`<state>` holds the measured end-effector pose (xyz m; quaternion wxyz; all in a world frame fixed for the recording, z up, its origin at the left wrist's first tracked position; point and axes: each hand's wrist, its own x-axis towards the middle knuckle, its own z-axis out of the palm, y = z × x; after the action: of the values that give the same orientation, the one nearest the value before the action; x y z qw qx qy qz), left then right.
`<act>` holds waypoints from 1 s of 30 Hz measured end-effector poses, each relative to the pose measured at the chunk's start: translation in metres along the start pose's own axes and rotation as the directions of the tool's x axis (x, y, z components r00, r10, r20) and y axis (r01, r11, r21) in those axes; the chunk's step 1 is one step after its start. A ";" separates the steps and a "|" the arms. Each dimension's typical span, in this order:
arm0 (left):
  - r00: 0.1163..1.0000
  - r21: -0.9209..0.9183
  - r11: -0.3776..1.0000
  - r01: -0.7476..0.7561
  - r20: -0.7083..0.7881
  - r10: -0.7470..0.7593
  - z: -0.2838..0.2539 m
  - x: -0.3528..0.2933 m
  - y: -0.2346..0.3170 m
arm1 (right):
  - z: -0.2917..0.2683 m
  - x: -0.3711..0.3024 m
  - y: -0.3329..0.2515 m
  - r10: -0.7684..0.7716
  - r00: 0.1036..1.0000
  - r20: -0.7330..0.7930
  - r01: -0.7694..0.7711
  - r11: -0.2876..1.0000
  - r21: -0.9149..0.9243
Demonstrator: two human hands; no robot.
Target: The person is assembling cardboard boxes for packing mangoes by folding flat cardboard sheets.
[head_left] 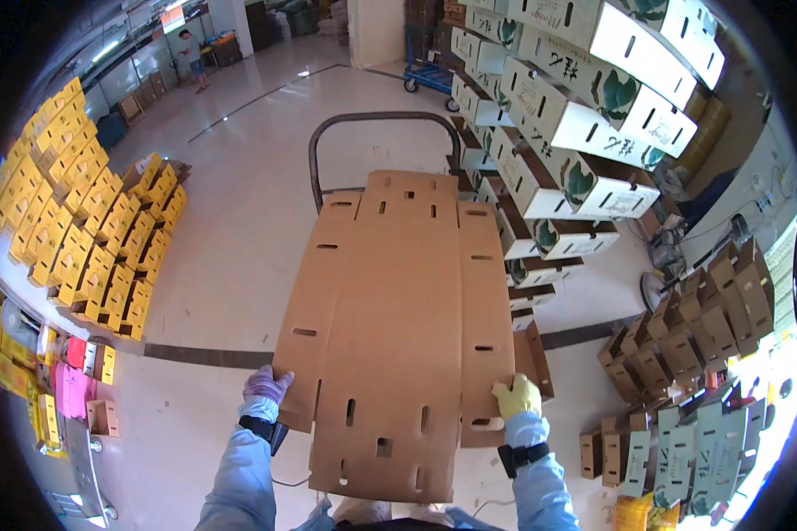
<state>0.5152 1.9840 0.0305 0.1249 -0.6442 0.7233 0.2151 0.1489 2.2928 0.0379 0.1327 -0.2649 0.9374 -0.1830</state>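
A large flat brown cardboard box blank [394, 310], with slots and hand holes cut in it, stretches out in front of me. My left hand [266, 386], in a purple glove, is closed on the left side flap near its lower corner. On the opposite side my right hand [517, 396], in a yellow glove, grips the edge of the right flap. The fingers of both hands are partly hidden by the cardboard. Past the far end of the blank rises the dark curved handle [383, 116] of a cart. What lies under the blank is mostly hidden.
Tall stacks of white printed boxes [584, 115] stand close on the right, with brown boxes [700, 319] nearer. Yellow boxes [80, 212] are piled at the left. A blue trolley [428, 75] and a distant person [191, 59] are at the back.
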 end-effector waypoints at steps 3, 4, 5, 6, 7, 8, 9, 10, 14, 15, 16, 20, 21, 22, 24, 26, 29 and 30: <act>0.994 -0.065 0.996 -0.068 -0.088 0.062 0.005 -0.038 0.011 | -0.009 -0.011 -0.038 -0.017 0.999 0.036 0.015 0.997 0.080; 0.992 -0.052 0.998 -0.044 -0.118 0.038 0.012 -0.054 0.020 | -0.011 -0.022 -0.061 -0.117 0.993 0.026 0.116 0.993 0.037; 0.993 -0.041 0.998 -0.047 -0.110 0.042 0.019 -0.065 0.026 | 0.002 -0.032 -0.067 -0.314 0.937 -0.151 0.322 0.946 0.027; 0.953 -0.146 0.946 -0.288 -0.143 0.268 0.027 -0.067 0.033 | -0.006 -0.041 -0.083 -0.363 0.931 -0.036 0.365 0.924 0.113; 0.859 -0.239 0.827 -0.509 -0.196 0.472 0.032 -0.070 0.036 | 0.011 -0.044 -0.072 -0.478 0.876 -0.062 0.478 0.848 0.228; 0.859 -0.231 0.828 -0.511 -0.189 0.477 0.033 -0.072 0.033 | 0.026 -0.047 -0.059 -0.579 0.808 -0.104 0.577 0.745 0.335; 0.764 -0.215 0.741 -0.637 -0.043 0.644 0.024 -0.078 0.034 | 0.022 -0.044 -0.049 -0.720 0.689 -0.083 0.725 0.683 0.090; 0.630 -0.223 0.634 -0.740 0.101 0.770 0.019 -0.083 0.032 | 0.010 -0.039 -0.042 -0.836 0.548 -0.017 0.825 0.544 -0.152; 0.159 0.716 0.204 -0.668 -0.131 0.979 -0.007 -0.088 0.018 | -0.047 -0.005 -0.045 -0.975 0.183 0.122 0.895 0.114 -0.431; 0.155 0.713 0.197 -0.673 -0.125 0.980 -0.015 -0.092 0.023 | -0.049 0.004 -0.047 -0.974 0.192 0.123 0.894 0.122 -0.430; 0.084 0.761 0.161 -0.628 -0.139 0.987 -0.022 -0.095 0.031 | -0.049 0.012 -0.049 -0.963 0.136 0.231 0.927 0.042 -0.372; 0.448 0.547 0.212 -0.810 0.345 0.825 -0.008 -0.099 0.048 | -0.036 0.001 -0.061 -0.919 0.173 0.354 0.965 0.086 -0.249; 0.383 0.514 0.236 -0.825 0.201 0.902 0.004 -0.095 0.052 | -0.030 -0.007 -0.062 -0.885 0.277 0.375 0.954 0.206 -0.219; 0.381 0.511 0.233 -0.827 0.204 0.902 0.011 -0.100 0.069 | -0.025 -0.012 -0.062 -0.883 0.281 0.377 0.953 0.210 -0.219; 0.542 0.424 0.407 -0.809 0.271 0.796 0.032 -0.115 0.109 | -0.008 -0.022 -0.062 -0.762 0.495 0.417 0.863 0.377 -0.336; 0.499 0.334 0.439 -0.834 0.115 0.859 0.054 -0.123 0.126 | 0.007 -0.024 -0.056 -0.799 0.504 0.328 0.847 0.381 -0.372; 0.334 0.236 0.345 -0.909 -0.084 0.939 0.072 -0.128 0.138 | 0.004 -0.030 -0.052 -0.832 0.506 0.227 0.850 0.435 -0.298; 0.193 0.232 0.220 -0.948 -0.132 0.972 0.076 -0.125 0.146 | 0.002 -0.031 -0.051 -0.832 0.511 0.219 0.846 0.441 -0.299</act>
<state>0.3813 2.1408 0.0425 -0.0964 -0.0671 0.9849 0.1271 0.1983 2.2686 0.0616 -0.0090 -0.7167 0.6962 -0.0400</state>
